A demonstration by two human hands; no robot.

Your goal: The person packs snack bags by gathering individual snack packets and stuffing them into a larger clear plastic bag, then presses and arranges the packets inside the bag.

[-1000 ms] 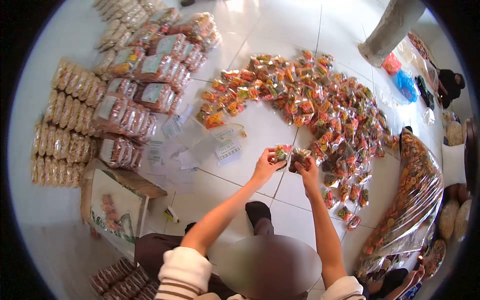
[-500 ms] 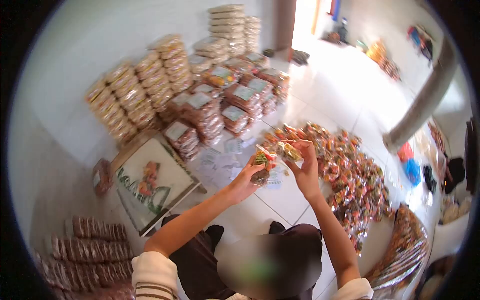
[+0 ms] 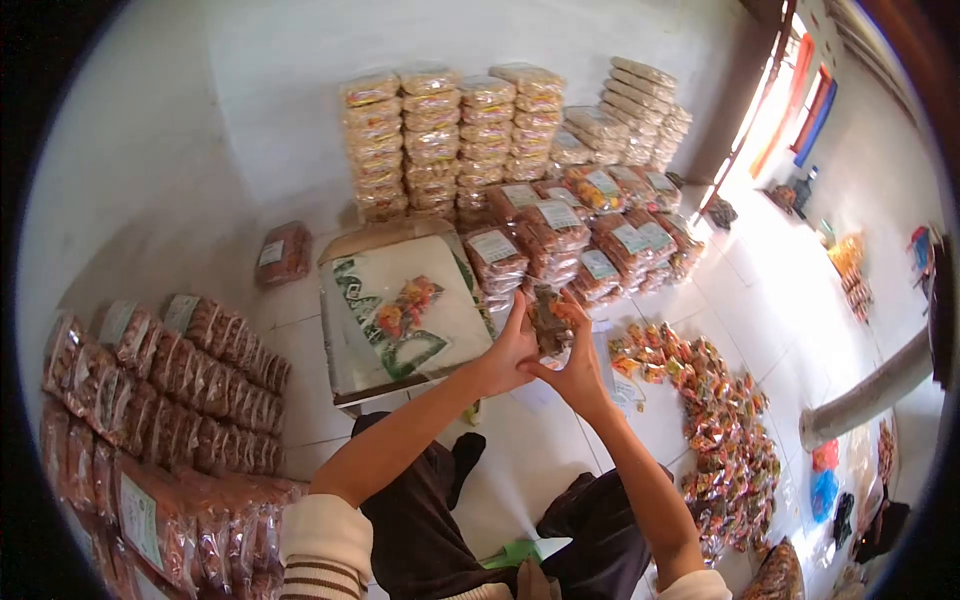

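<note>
Both my hands are raised together in front of me, above the floor just right of a low white-topped table point(image 3: 445, 275). Between them are small clear plastic packets point(image 3: 550, 318) with brown and orange contents; their exact number is hard to make out. My left hand point(image 3: 510, 355) is closed on the packets from the left, its fingers pointing up. From the right, my right hand point(image 3: 577, 372) closes round the same packets, its thumb crossing toward the left hand. On the low table lies a small group of orange-red packets point(image 3: 408, 305) over a printed green leaf pattern.
Small colourful packets point(image 3: 715, 420) lie heaped on the tiles at right. Labelled brown packs point(image 3: 555, 235) and tall stacks of pale packs point(image 3: 430, 130) stand along the wall. More brown packs point(image 3: 160, 390) are piled at left. A slanting post point(image 3: 865, 390) rises at right.
My hands have come together round the packets; before, each held packets a little apart. The view has swung left, so the table and stacks appear further right.
</note>
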